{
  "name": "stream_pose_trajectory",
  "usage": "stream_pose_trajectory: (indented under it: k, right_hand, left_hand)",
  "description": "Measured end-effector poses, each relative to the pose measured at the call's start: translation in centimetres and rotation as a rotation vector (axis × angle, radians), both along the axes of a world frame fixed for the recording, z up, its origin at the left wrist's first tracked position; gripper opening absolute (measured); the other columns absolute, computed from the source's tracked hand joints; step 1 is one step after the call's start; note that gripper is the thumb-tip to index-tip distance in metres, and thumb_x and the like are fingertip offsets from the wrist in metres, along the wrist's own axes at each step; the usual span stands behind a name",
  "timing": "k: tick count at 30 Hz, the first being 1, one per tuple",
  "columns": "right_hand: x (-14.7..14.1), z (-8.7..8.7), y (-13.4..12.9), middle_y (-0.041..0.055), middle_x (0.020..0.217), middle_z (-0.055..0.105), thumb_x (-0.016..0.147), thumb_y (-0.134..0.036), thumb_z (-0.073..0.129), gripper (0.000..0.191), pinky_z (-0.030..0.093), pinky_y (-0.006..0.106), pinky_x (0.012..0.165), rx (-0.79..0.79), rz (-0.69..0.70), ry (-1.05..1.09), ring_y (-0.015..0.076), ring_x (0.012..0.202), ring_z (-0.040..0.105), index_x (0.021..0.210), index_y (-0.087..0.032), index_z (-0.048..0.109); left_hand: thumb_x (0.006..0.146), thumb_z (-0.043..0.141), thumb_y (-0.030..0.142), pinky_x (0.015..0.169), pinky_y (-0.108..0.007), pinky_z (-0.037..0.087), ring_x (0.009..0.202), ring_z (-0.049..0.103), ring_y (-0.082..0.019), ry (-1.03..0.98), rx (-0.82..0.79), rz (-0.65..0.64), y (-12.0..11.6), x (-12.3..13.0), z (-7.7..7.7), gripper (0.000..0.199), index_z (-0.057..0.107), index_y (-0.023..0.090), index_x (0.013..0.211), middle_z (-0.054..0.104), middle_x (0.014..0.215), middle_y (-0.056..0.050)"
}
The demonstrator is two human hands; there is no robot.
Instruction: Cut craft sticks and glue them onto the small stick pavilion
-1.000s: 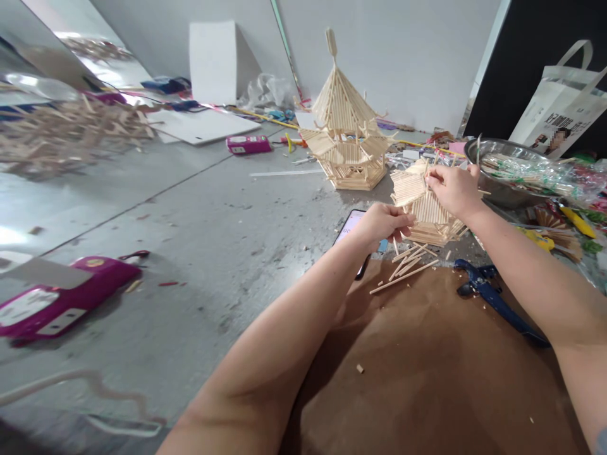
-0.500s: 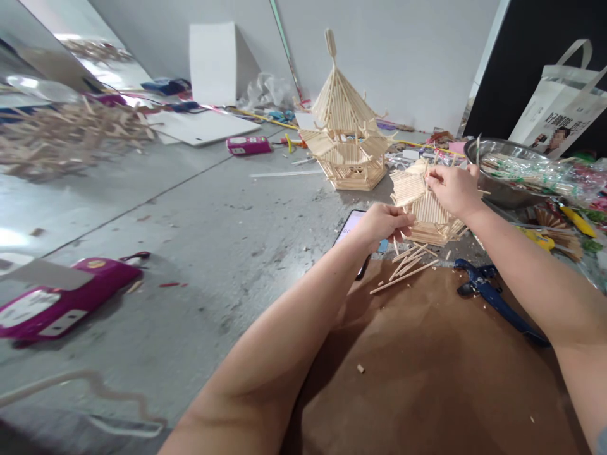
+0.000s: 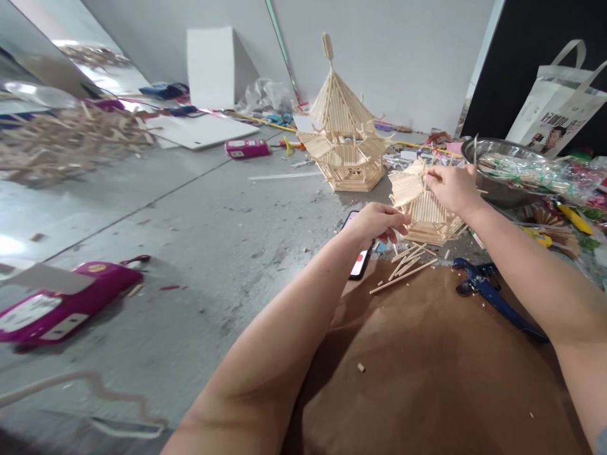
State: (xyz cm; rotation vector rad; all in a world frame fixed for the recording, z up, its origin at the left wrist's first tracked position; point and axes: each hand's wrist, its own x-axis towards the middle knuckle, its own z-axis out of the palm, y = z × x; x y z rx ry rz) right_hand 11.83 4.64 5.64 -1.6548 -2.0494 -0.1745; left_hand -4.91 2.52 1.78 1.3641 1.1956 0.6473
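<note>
A small wooden-stick model (image 3: 428, 207) with slanted roof panels stands at the front edge of the brown sheet. My left hand (image 3: 383, 224) is at its left side, fingertips close together near a lower corner; what they hold, if anything, is too small to tell. At the upper right of the model, my right hand (image 3: 449, 185) pinches something small against the roof, hidden by the fingers. Loose sticks (image 3: 408, 265) lie just below the model. Behind it to the left rises a taller stick pavilion (image 3: 348, 136) with a pointed roof.
Blue cutters (image 3: 497, 300) lie on the brown sheet (image 3: 427, 373). A phone (image 3: 361, 260) is under my left wrist. A metal bowl (image 3: 502, 186) of wrapped sticks stands right. Magenta power strips (image 3: 90, 294) and a blurred stick pile (image 3: 71, 142) are left.
My left hand has shifted slightly left, its fingers a little looser, and more of the phone shows below it. My right hand stays at the roof.
</note>
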Motion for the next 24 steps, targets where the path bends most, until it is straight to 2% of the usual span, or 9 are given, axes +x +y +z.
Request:
stream_pose_trajectory:
  k: [7, 17, 24]
  right_hand:
    - [0.14, 0.08, -0.11, 0.0014, 0.069, 0.064, 0.081, -0.030, 0.041, 0.024, 0.022, 0.041, 0.083, -0.020, 0.023, -0.029, 0.0170, 0.073, 0.055, 0.074, -0.020, 0.062]
    - [0.10, -0.02, -0.14, 0.0017, 0.071, 0.064, 0.081, -0.029, 0.039, 0.024, 0.022, 0.043, 0.084, -0.025, 0.028, -0.034, 0.0172, 0.073, 0.055, 0.073, -0.020, 0.061]
    - [0.14, -0.18, -0.18, 0.0013, 0.076, 0.066, 0.080, -0.029, 0.042, 0.020, 0.021, 0.045, 0.087, -0.012, 0.043, -0.012, 0.0197, 0.080, 0.057, 0.074, -0.021, 0.060]
  left_hand:
    - [0.072, 0.064, 0.020, 0.039, -0.021, 0.028, 0.037, 0.048, -0.005, -0.031, 0.014, -0.007, 0.14, 0.04, -0.47, 0.009, 0.063, 0.012, 0.068, 0.061, 0.058, 0.000]
    - [0.077, 0.059, 0.019, 0.037, -0.020, 0.026, 0.033, 0.046, -0.003, -0.050, 0.011, 0.036, -0.02, 0.62, -0.64, 0.015, 0.059, 0.011, 0.063, 0.059, 0.052, 0.001]
    - [0.077, 0.058, 0.019, 0.037, -0.020, 0.026, 0.033, 0.046, -0.003, -0.070, 0.006, 0.029, -0.05, 0.60, -0.60, 0.018, 0.058, 0.012, 0.061, 0.060, 0.051, 0.001]
